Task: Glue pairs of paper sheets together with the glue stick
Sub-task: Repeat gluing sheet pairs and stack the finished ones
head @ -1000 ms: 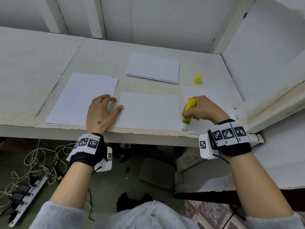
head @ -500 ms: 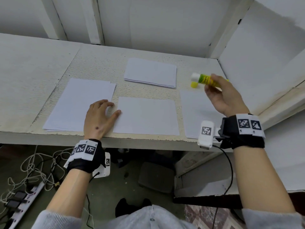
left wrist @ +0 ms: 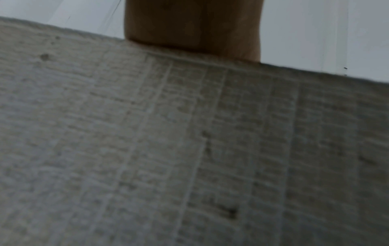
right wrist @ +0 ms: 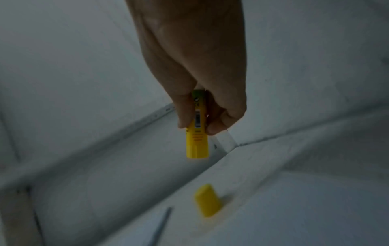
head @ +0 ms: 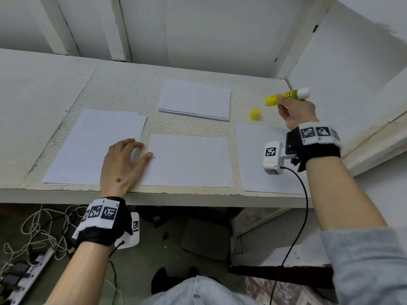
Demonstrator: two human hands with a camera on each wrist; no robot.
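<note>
My right hand (head: 295, 113) pinches the uncapped yellow glue stick (head: 286, 96) at upper right of the frame, raised off the white counter (head: 123, 89). Its long axis lies nearly level, white tip pointing right, yellow base left. Its small yellow cap (head: 255, 114) stands on the counter below. My left hand (head: 122, 166) rests flat, fingers relaxed, thumb touching the middle white paper sheet (head: 189, 161).
</note>
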